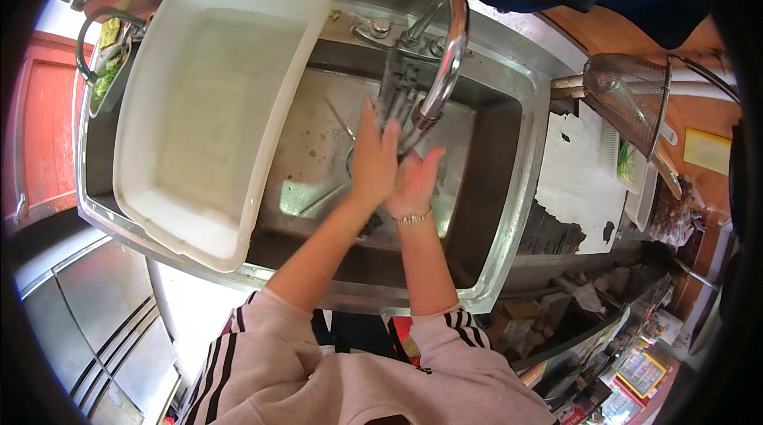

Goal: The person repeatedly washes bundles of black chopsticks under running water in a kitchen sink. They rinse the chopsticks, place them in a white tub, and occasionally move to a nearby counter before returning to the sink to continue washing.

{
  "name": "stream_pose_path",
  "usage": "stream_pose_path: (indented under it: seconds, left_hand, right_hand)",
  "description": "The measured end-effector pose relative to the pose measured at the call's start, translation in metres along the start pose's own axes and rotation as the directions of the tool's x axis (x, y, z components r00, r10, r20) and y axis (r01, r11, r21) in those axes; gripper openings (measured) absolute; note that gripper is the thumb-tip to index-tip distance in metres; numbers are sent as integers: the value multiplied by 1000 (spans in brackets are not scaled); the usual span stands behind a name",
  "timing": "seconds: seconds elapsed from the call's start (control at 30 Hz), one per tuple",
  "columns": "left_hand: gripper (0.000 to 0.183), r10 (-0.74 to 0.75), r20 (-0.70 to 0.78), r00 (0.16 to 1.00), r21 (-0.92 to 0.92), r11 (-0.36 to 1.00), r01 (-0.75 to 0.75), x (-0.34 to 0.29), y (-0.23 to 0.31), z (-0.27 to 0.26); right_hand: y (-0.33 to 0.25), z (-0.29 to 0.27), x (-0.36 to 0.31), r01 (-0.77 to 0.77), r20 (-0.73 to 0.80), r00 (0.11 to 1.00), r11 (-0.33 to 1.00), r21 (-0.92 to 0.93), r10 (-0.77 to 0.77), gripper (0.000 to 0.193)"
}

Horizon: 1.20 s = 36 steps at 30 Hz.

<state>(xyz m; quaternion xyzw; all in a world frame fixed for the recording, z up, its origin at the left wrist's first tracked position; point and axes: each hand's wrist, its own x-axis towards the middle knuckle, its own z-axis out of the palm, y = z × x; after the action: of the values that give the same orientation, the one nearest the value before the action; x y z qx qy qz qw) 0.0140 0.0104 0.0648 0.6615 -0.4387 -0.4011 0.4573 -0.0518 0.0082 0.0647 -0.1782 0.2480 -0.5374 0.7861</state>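
Both my hands are over the metal sink basin (314, 119), below the curved chrome faucet (455, 43). My left hand (373, 159) is closed at the lower end of a bundle of slender, dark grey, metallic-looking pieces (401, 83). Motion smears the bundle, so its exact kind does not show. Close beside it, my right hand (415, 182) has its thumb stretched out and its palm turned toward the left hand; its other fingers are partly hidden near the spout. A bracelet (413, 218) circles the right wrist. A thin metal utensil (340, 116) lies in the basin, partly covered.
Left of my hands, a large white plastic tub (278, 119) with cloudy water rests across the sink. A container of greens (111, 79) stands at the far left. To the right hang a mesh strainer (628, 91) and, below it, a tray with green stalks (626, 159).
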Motion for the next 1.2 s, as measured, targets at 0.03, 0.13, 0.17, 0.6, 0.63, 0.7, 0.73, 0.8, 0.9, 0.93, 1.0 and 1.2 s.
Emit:
stream_pose_path:
  seconds: [0.03,0.13,0.17,0.6,0.63,0.7,0.73,0.8,0.9,0.93,1.0,1.2]
  left_hand:
    - [55,-68,24,997,-127,989,71,0,5,-2]
    - [55,83,73,994,141,986,-92,-3,20,-11]
    - [55,79,190,979,326,935,-139,-3,23,-13]
    - [58,-95,199,976,-615,763,199,1,-6,-24]
    - [58,-18,367,930,-860,374,347,-1,-6,-22]
    - [56,38,235,971,-304,952,37,-6,-11,-19]
    - [56,99,243,965,120,984,-132,-13,-15,-18]
    - [51,92,304,948,39,993,-109,-24,-28,-14]
    - [49,176,370,912,-222,970,-97,-38,-55,-22]
    - [47,188,338,922,-204,971,-123,-40,-63,-28]
    - [42,15,247,969,-164,986,27,-37,-79,-43]
    - [30,-499,511,700,-699,233,676,-30,-91,-36]
  right_hand:
    - [4,-2,-6,3,88,996,1000,9,-4,79]
    - [13,-5,-16,-19,57,998,998,59,16,74]
    - [16,-4,-19,-24,29,999,988,151,20,74]
    - [32,9,-28,141,209,971,982,-125,-113,74]
    - [31,9,-23,198,219,964,955,-219,-149,67]
    - [31,7,-12,137,62,990,968,-209,-126,62]
    - [30,4,-8,155,3,988,978,-139,-156,60]
    - [36,-4,1,95,-260,959,991,-94,-116,31]
    - [36,-18,11,76,-535,827,978,-192,-169,19]
    - [31,-21,15,67,-602,763,954,-291,-237,21]
    - [17,-21,19,109,-645,717,956,-273,-266,29]
    - [27,-19,6,-42,-596,801,988,-151,-56,34]
